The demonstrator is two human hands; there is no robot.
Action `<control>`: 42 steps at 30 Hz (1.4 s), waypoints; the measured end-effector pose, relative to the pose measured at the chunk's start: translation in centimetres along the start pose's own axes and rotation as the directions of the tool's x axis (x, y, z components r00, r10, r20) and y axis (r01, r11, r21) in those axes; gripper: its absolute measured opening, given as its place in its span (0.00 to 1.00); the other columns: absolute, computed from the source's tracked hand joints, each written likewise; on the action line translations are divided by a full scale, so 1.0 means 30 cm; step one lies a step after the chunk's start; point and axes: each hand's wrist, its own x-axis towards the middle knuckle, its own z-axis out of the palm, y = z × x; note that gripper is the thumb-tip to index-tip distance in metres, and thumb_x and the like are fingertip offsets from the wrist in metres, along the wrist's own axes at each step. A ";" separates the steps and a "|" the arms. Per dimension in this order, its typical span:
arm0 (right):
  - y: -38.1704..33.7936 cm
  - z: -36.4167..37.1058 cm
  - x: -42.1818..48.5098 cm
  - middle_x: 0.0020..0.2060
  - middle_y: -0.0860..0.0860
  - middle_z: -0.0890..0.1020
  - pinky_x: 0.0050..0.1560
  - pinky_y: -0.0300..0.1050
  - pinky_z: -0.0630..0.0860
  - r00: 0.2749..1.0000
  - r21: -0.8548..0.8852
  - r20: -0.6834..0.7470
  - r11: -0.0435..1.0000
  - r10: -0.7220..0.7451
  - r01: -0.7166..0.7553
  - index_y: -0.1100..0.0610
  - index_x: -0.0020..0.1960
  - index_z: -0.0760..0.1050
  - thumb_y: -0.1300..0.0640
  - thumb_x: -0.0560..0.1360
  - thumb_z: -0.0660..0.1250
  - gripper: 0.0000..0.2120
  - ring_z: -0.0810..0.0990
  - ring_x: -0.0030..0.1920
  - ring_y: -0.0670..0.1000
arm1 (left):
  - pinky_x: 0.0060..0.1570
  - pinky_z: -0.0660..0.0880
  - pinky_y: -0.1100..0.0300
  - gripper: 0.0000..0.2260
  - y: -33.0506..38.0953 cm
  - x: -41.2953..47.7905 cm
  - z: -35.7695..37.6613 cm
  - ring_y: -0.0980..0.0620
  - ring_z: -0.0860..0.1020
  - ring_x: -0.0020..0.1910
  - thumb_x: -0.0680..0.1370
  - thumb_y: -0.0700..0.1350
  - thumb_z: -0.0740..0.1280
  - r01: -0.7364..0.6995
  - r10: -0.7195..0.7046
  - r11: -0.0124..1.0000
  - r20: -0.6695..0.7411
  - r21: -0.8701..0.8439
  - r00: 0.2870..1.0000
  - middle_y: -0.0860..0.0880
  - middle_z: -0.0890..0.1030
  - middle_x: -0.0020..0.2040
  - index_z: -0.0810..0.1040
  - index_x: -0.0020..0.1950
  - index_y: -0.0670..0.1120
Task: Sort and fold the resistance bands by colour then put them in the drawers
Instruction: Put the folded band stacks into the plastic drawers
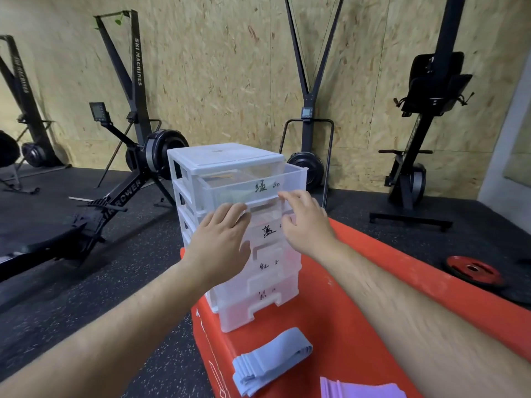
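A clear plastic drawer unit [221,156] with several hand-labelled drawers stands on a red padded box [339,317]. Its top drawer [296,179] sticks out a little, with something pale green lying inside. My left hand [221,239] rests flat against the drawer fronts just under the top drawer, fingers apart. My right hand [304,222] touches the lower front edge of the top drawer, fingers spread, holding nothing. A folded blue-grey band [270,360] lies on the red box in front of the unit. A purple band [362,389] lies at the bottom edge.
Black rowing machines [115,196] and ski machines [310,116] stand along the chipboard wall. A red weight plate [474,270] lies on the black rubber floor at the right. The red box's left edge drops to the floor near the blue-grey band.
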 end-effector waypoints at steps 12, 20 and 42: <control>-0.071 0.064 0.063 0.75 0.44 0.66 0.73 0.55 0.57 0.995 -0.127 0.072 0.989 -0.067 0.076 0.42 0.78 0.61 0.49 0.82 0.53 0.24 0.62 0.74 0.54 | 0.72 0.58 0.52 0.30 -0.009 0.090 0.022 0.47 0.64 0.72 0.77 0.62 0.59 0.144 -0.136 0.986 0.094 -0.081 0.986 0.51 0.66 0.73 0.59 0.78 0.55; -0.022 0.037 -0.294 0.74 0.43 0.68 0.70 0.54 0.61 0.995 -0.086 0.009 0.991 -0.103 0.103 0.44 0.78 0.63 0.50 0.80 0.59 0.26 0.64 0.73 0.49 | 0.70 0.63 0.53 0.29 0.142 -0.091 0.039 0.48 0.67 0.71 0.76 0.57 0.63 -0.007 0.006 0.977 -0.005 -0.214 1.000 0.52 0.70 0.72 0.65 0.76 0.50; 0.309 0.374 -0.550 0.71 0.60 0.74 0.70 0.49 0.68 0.709 -0.187 0.600 0.927 0.371 -0.326 0.59 0.78 0.62 0.50 0.83 0.60 0.26 0.73 0.70 0.60 | 0.61 0.73 0.47 0.18 0.318 -0.506 0.474 0.42 0.74 0.62 0.79 0.47 0.58 0.397 0.000 0.822 0.698 -0.408 0.716 0.50 0.71 0.67 0.69 0.67 0.61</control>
